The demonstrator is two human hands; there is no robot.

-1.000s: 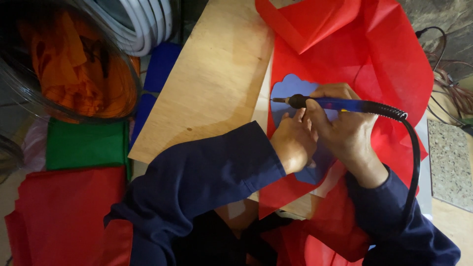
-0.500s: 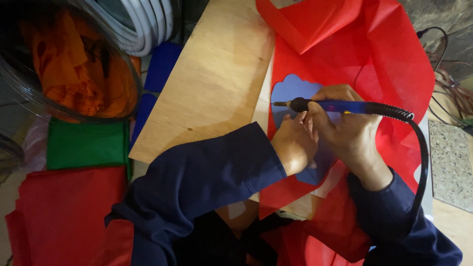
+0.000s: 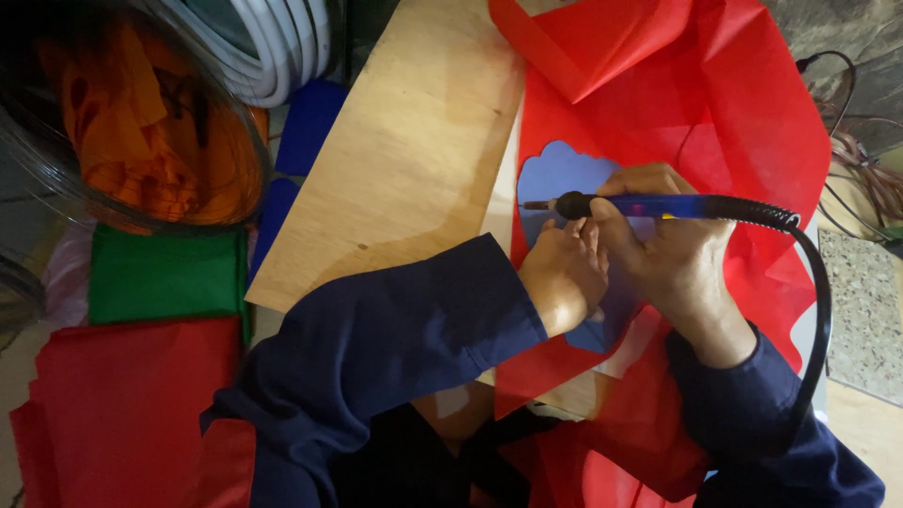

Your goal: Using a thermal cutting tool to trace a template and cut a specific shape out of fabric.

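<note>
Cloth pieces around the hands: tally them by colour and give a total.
Red: 2, the sheet under the hands and the stack at lower left
Green: 1, a folded piece
Blue: 1, a folded piece beside the board
Orange: 1, a bundle in the clear tub
Total: 5

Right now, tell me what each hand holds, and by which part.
Right hand grips the blue pen-shaped corded tool mid-barrel. Left hand holds nothing, pressing the blue scalloped template.

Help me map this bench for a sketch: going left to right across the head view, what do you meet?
Clear tub of orange scraps → wooden board → left hand → right hand holding the corded tool → cable coil.
</note>
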